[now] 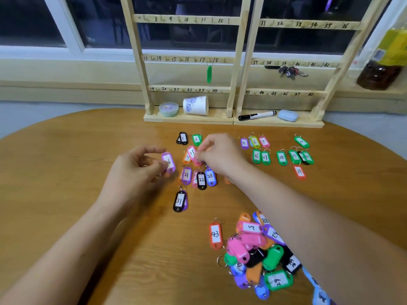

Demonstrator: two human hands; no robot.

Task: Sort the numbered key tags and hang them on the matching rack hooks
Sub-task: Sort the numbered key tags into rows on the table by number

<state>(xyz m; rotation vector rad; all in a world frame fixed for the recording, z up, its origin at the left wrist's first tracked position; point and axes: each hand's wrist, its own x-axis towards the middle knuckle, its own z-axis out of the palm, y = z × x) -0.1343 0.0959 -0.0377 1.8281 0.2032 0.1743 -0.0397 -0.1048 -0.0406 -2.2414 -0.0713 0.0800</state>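
My left hand [134,170] pinches a purple key tag [169,162] just above the table. My right hand [220,154] pinches a pink tag marked 11 [192,153] over an orange tag. Sorted tags lie in rows on the wooden table [88,194]: 1 [182,138] and 2 at the back, 21 [186,175], 22 and 23 in the middle, 31 [179,201] nearer me, green 16 to 19 at the right. A mixed heap of tags [257,254] lies at the front right, partly hidden by my right forearm. Two wooden racks [239,62] with numbered hooks stand behind; one green tag [209,73] hangs at hook 18.
On the rack bases sit a small lidded tub [168,108], a tipped paper cup [196,105], a black marker [257,115] and a pale blue eraser [287,115]. A bunch of keys [289,72] hangs near hook 39. A bottle [383,62] stands on the sill at right.
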